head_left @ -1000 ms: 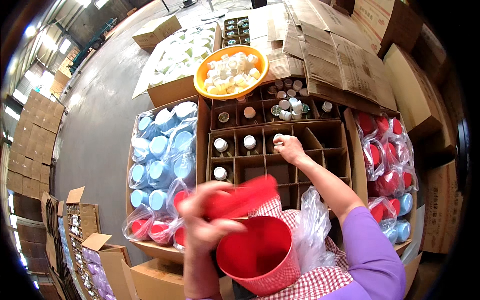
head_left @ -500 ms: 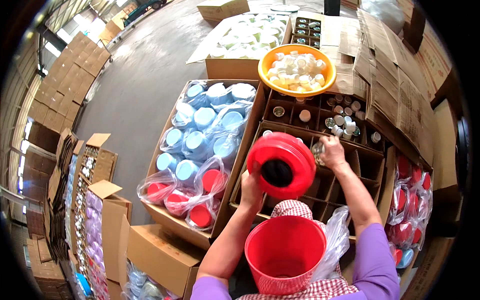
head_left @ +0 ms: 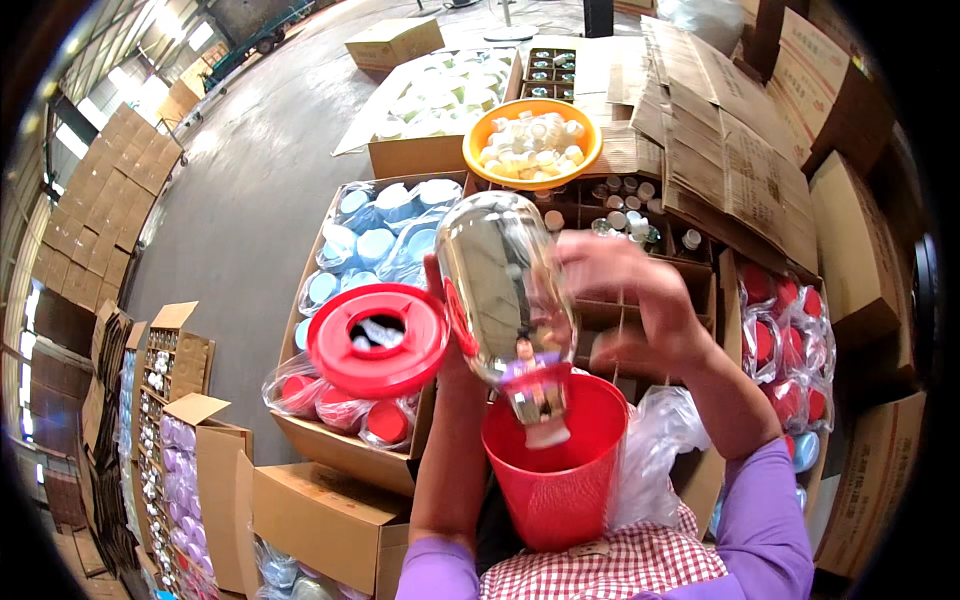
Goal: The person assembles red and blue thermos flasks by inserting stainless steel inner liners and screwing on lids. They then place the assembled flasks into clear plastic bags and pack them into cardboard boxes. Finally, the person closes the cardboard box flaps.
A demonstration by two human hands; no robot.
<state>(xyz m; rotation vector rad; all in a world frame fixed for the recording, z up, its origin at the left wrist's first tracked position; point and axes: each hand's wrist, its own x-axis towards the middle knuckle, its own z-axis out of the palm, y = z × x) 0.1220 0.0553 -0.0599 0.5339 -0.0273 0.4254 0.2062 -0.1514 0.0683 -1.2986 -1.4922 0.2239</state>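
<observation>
A mirrored glass flask liner (head_left: 497,265) stands tilted, neck down, its white-tipped end inside the mouth of a red tapered bucket-like shell (head_left: 556,500). My left hand (head_left: 456,345) is partly hidden behind the liner and grips a red ring-shaped lid (head_left: 378,372) with a round hole in its middle. To the right of the liner, my right hand (head_left: 645,300) is blurred, with thumb and fingers spread apart beside the glass. The shell rests against my checked apron (head_left: 610,570), with clear plastic film (head_left: 655,450) next to it.
A yellow basin (head_left: 470,165) of small whitish caps sits beyond a divided carton (head_left: 690,290) holding several capped bottles. Left is a carton (head_left: 425,455) of bagged blue and red cups. Bagged red pieces (head_left: 790,345) fill a box at the right. Flattened cardboard (head_left: 740,150) lies behind.
My right hand has come back from the divided carton, and the mirrored liner is now at the red shell's mouth. The red ring-shaped lid has moved left and down with my left hand.
</observation>
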